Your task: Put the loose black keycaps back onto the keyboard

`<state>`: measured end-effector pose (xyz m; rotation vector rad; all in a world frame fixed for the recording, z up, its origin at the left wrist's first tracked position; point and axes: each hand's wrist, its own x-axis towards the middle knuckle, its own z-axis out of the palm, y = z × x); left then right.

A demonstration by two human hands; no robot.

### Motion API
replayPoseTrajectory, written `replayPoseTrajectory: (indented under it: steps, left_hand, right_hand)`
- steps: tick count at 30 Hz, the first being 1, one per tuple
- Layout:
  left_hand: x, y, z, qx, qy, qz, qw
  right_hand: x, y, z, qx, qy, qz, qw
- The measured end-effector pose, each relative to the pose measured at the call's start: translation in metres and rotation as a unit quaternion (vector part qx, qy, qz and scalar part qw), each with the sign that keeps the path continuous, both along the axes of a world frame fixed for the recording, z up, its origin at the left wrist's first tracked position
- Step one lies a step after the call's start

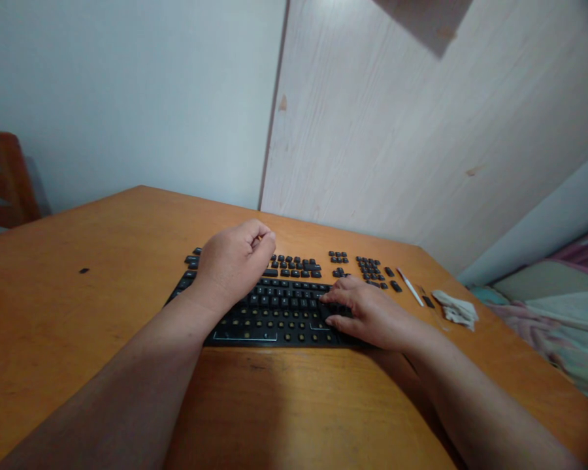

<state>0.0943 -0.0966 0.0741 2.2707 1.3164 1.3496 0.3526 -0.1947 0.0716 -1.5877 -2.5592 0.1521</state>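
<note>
A black keyboard (274, 320) lies on the table before me, with keycaps on its upper rows and bare key stems on its lower rows. Loose black keycaps (294, 264) are laid out in rows behind it. Over those rows my left hand (238, 258) is closed, fingers curled against the thumb; whatever they pinch is hidden. My right hand (367, 310) rests on the keyboard's right part, thumb and fingers apart, covering the keys beneath it.
More loose keycaps (370, 267) lie at the back right, beside a white pen-like stick (411, 287) and a crumpled white cloth (455, 309). One small dark piece (83, 270) sits far left on the wooden table (127, 248). A chair (7, 176) stands beyond the left edge.
</note>
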Motion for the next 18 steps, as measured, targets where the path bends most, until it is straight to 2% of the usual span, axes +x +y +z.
replayPoseTrajectory:
  steps: [18]
  left_hand:
    - [0.0011,-0.0023,0.0015,-0.004,0.011,0.005,1.0]
  right_hand:
    - [-0.0051,-0.0011,0.0014,-0.025,0.002,-0.02,0.999]
